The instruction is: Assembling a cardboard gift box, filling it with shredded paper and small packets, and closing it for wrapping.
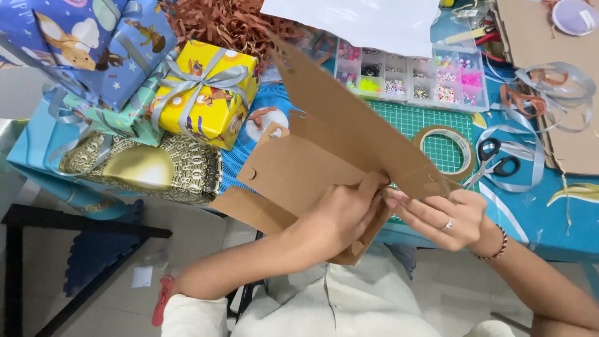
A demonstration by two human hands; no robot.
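While held above the surface's (549, 224) near edge, box blank (324, 143) pinched by left hand (340, 215) and right hand (446, 215) at lower fold. Looked light, stiff, creasable; best gripped along folds, beside tape (446, 150).

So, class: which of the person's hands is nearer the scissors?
The right hand. It sits just left of and below the scissors, gripping the cardboard box blank; the left hand is farther away, across the blank.
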